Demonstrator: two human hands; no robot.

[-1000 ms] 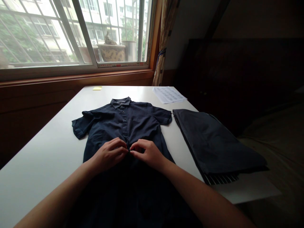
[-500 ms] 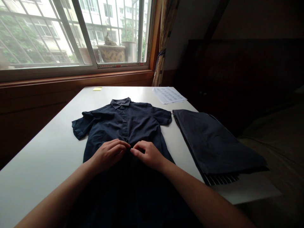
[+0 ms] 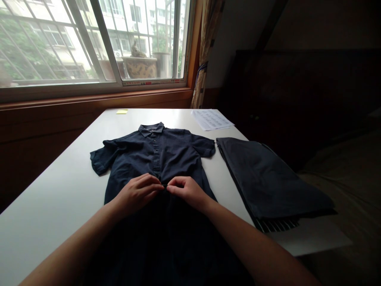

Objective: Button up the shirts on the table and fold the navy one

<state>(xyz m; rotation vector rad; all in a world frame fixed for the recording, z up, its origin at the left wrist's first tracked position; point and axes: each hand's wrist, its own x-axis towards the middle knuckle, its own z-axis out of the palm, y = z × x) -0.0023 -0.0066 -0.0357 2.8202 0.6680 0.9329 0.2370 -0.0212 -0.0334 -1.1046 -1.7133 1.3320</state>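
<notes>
Right now, right hand (image 3: 189, 192) is pinching a thin pale sliver (image 3: 165, 185) above the dark shirt (image 3: 181, 147); left hand (image 3: 138, 190) is bunching at its other end, grip unclear. Shirt's lying front-up on white table (image 3: 59, 186).

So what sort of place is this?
Probably a room in a home: there's a barred window, a tied-back patterned curtain, and a white table with a dark shirt spread on it.
</notes>
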